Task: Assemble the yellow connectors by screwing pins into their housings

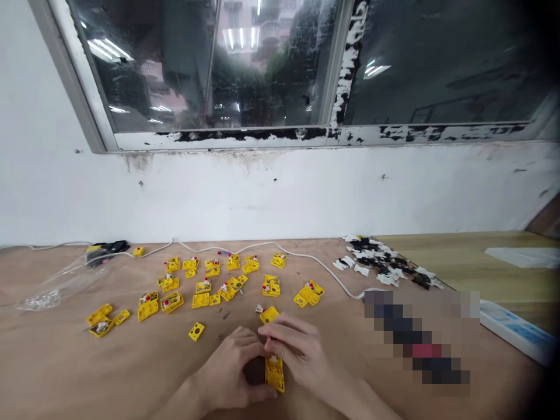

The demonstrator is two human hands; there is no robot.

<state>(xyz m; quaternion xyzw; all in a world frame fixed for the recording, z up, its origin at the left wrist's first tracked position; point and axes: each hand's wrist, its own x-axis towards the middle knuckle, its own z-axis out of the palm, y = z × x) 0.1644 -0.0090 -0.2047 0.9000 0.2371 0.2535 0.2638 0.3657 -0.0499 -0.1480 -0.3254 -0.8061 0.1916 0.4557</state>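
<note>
My left hand (231, 367) curves around the left side of an open yellow plastic case half (275, 379), with the thumb against its lower end. Moulded ribs and recesses show inside the case half. Over its upper end, my right hand (301, 350) has thumb and fingers pinched together; what they hold is mostly hidden. A small whitish part shows just below those fingertips. Right behind my hands lie another yellow case piece (269, 315) and a small white part with red (259, 308). A loose yellow cover with dark holes (196, 331) rests to the left.
Several yellow cases with white and red inserts (204, 286) are spread across the brown tabletop (144, 373). Black and white parts (385, 259) are heaped at back right. A white cable (306, 256) crosses behind. A clear plastic bag (65, 286) lies left, a power strip (516, 332) right.
</note>
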